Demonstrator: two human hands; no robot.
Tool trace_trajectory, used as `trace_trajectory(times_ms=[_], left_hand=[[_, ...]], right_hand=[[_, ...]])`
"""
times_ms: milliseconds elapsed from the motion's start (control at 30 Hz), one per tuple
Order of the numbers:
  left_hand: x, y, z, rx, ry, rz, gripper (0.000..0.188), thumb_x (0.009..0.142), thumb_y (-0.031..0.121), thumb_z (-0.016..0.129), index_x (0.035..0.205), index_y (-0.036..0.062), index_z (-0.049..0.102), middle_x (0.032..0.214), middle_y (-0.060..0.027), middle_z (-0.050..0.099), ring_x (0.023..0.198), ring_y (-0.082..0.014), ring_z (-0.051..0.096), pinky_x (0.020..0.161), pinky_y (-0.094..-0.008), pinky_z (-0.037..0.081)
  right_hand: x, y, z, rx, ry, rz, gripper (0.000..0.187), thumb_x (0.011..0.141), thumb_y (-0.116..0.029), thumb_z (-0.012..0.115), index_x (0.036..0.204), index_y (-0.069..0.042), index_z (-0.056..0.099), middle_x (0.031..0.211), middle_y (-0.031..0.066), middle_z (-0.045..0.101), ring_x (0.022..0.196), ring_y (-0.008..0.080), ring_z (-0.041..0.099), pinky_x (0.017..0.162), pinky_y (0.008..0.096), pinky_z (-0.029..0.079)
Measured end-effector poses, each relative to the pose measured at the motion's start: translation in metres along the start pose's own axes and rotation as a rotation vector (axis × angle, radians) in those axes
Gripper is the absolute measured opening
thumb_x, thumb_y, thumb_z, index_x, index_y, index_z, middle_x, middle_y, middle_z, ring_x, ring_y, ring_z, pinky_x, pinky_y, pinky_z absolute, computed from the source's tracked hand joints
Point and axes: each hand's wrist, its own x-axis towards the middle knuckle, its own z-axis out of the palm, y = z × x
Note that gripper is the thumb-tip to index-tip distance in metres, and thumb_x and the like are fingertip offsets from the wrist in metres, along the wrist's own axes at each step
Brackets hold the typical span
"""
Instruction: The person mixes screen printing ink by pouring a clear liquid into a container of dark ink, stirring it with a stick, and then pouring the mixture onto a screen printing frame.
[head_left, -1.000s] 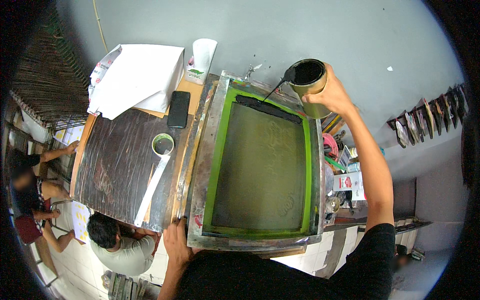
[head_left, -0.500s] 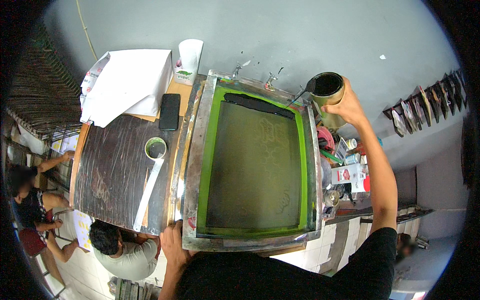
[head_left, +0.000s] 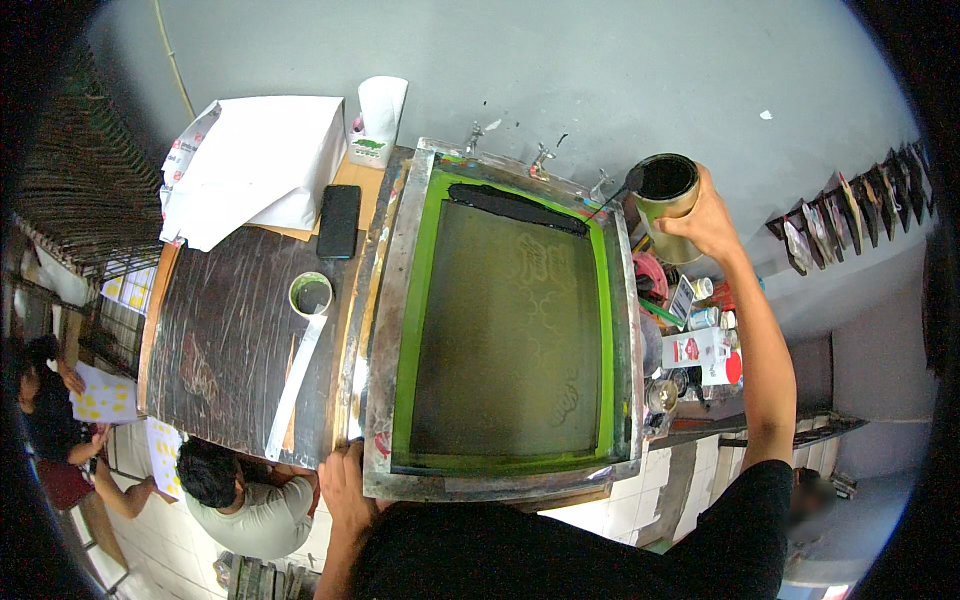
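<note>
My right hand (head_left: 697, 222) is wrapped round a metal can (head_left: 656, 214) of black ink, tilted over the far right corner of the screen-printing frame (head_left: 383, 330). A thin dark strand (head_left: 607, 205) runs from the can's lip to the frame. Along the far end of the mesh (head_left: 505, 330) lies a thick band of black ink (head_left: 515, 208). Green edging borders the mesh, which carries a faint pattern. My left hand (head_left: 346, 490) is closed over the table edge by the frame's near left corner; its fingertips are partly hidden.
Left of the frame, a dark table (head_left: 230, 340) bears a phone (head_left: 339, 222), a small cup (head_left: 311, 294), a white strip (head_left: 296, 390) and a white package (head_left: 265, 165). Bottles (head_left: 690, 348) crowd the right side. A person (head_left: 240, 495) sits close at the lower left; others are farther off.
My right hand and the can have shifted slightly right and down. The ink strand looks thinner. My left hand stays put. At the far left, a person now holds a yellow-patterned sheet.
</note>
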Motion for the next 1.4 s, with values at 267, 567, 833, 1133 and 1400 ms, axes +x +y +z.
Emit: trace_trajectory(times_ms=[267, 567, 833, 1133, 1400], left_hand=[[0.000, -0.001, 0.000, 0.019, -0.010, 0.006, 0.090, 0.084, 0.075, 0.052, 0.126, -0.0042, 0.054, 0.099, -0.0214, 0.055, 0.083, -0.0368, 0.052, 0.073, -0.0445, 0.037], [0.000, -0.004, 0.001, -0.046, -0.004, 0.009, 0.091, 0.083, 0.075, 0.052, 0.126, -0.0058, 0.054, 0.098, -0.0215, 0.055, 0.085, -0.0373, 0.052, 0.075, -0.0447, 0.038], [0.001, 0.001, -0.003, -0.020, -0.023, -0.002, 0.094, 0.080, 0.076, 0.054, 0.126, -0.0065, 0.054, 0.105, -0.0227, 0.057, 0.089, -0.0385, 0.053, 0.078, -0.0453, 0.038], [-0.003, -0.007, 0.001, 0.009, -0.066, -0.002, 0.094, 0.081, 0.076, 0.055, 0.126, -0.0070, 0.054, 0.107, -0.0232, 0.057, 0.089, -0.0380, 0.053, 0.076, -0.0444, 0.038], [-0.003, -0.009, 0.005, 0.057, -0.033, 0.026, 0.091, 0.083, 0.074, 0.055, 0.124, -0.0070, 0.055, 0.094, -0.0198, 0.053, 0.079, -0.0357, 0.049, 0.070, -0.0434, 0.036]], right_hand=[[0.015, -0.023, 0.014, -0.005, -0.027, -0.046, 0.096, 0.058, -0.031, 0.088, 0.137, 0.000, 0.043, 0.127, 0.0209, 0.062, 0.119, 0.0347, 0.060, 0.104, 0.0412, 0.046], [0.037, -0.060, 0.033, 0.046, -0.062, -0.092, 0.100, 0.057, -0.034, 0.088, 0.138, 0.001, 0.041, 0.126, 0.0194, 0.063, 0.118, 0.0320, 0.061, 0.105, 0.0393, 0.045], [0.039, -0.055, 0.040, 0.243, -0.066, -0.094, 0.095, 0.060, -0.028, 0.089, 0.135, 0.005, 0.041, 0.124, 0.0161, 0.062, 0.116, 0.0252, 0.059, 0.104, 0.0366, 0.045], [0.022, -0.009, 0.033, 0.384, -0.093, 0.020, 0.091, 0.060, -0.025, 0.090, 0.132, 0.005, 0.043, 0.119, 0.0136, 0.062, 0.110, 0.0213, 0.060, 0.100, 0.0362, 0.047], [0.009, 0.018, 0.021, 0.265, -0.097, 0.116, 0.089, 0.060, -0.024, 0.089, 0.133, 0.001, 0.044, 0.119, 0.0120, 0.063, 0.110, 0.0220, 0.060, 0.100, 0.0360, 0.047]])
